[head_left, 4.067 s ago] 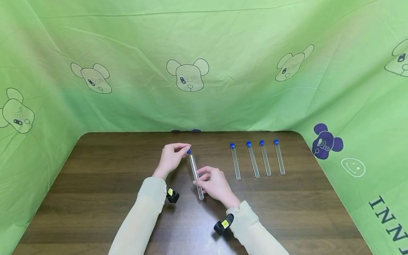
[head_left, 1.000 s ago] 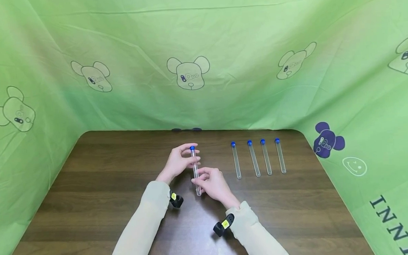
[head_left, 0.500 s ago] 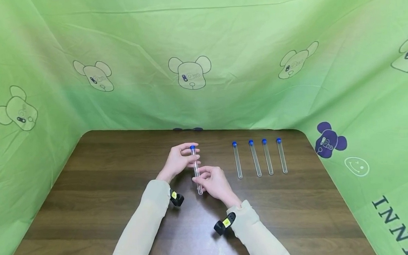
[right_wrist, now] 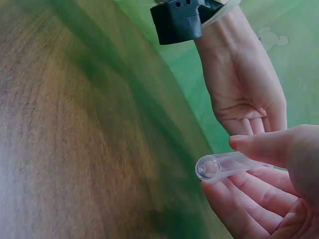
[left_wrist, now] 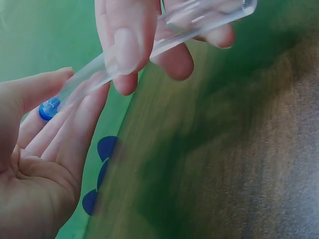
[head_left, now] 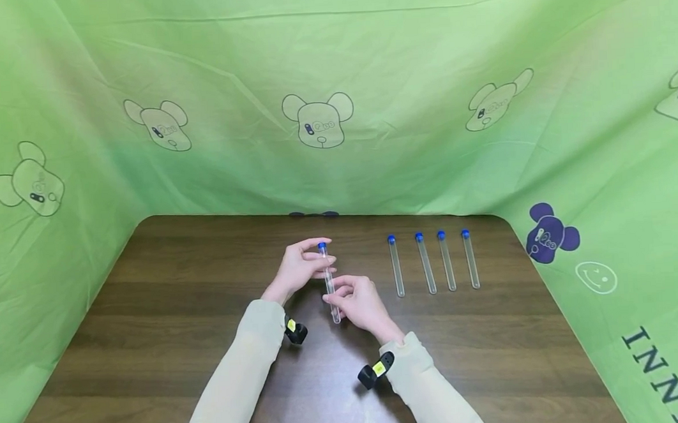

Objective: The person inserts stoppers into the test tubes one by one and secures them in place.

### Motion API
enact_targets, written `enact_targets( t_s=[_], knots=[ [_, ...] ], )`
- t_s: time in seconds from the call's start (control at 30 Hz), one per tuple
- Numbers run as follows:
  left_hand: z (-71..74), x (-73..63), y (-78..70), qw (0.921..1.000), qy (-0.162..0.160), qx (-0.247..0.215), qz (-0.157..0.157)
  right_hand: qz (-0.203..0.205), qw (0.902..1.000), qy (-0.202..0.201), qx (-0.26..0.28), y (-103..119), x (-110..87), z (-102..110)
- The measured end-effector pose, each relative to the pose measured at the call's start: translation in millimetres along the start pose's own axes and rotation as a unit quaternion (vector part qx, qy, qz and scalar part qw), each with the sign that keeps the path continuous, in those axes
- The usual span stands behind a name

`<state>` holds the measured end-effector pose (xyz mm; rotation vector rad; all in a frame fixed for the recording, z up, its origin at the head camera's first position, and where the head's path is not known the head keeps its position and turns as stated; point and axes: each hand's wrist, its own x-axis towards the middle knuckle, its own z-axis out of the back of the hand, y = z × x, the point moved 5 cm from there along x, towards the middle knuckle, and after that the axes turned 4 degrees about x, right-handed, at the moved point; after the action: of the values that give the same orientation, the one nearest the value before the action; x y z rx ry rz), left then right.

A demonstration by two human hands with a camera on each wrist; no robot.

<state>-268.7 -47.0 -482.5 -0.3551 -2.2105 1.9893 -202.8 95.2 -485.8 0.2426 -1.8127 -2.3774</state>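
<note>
A clear test tube (head_left: 328,281) with a blue cap (head_left: 321,245) on its top end is held above the table by both hands. My left hand (head_left: 297,268) pinches its upper part between thumb and fingers, just below the cap. Lower down, my right hand (head_left: 364,305) grips the tube near its rounded end. In the left wrist view the blue cap (left_wrist: 49,108) lies by the left fingers, and the tube slants up to the right. The right wrist view looks at the rounded tube end (right_wrist: 208,168), which appears to have no liquid in it.
Several blue-capped test tubes lie side by side to the right, among them the leftmost tube (head_left: 396,269) and the rightmost tube (head_left: 471,262). The brown wooden table (head_left: 148,311) is bordered by green printed cloth (head_left: 245,178) at the back and sides.
Earlier my left hand pinched the blue cap apart from the tube's mouth. Now the cap sits on the tube and the left hand holds the upper tube. Little differs over the last second.
</note>
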Motion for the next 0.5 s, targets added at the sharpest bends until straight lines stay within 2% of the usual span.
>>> enact_targets(
  t_s=[0.3, 0.5],
  knots=[
    [-3.0, 0.0, 2.4, 0.9995, 0.001, 0.029, -0.013, -0.002, 1.0, -0.005, -0.007, 1.4, 1.3, 2.8],
    [-0.2, -1.3, 2.2, 0.9986, -0.006, 0.043, -0.028, -0.001, 0.9993, -0.011, -0.037, -0.3, 0.2, 5.1]
  ],
)
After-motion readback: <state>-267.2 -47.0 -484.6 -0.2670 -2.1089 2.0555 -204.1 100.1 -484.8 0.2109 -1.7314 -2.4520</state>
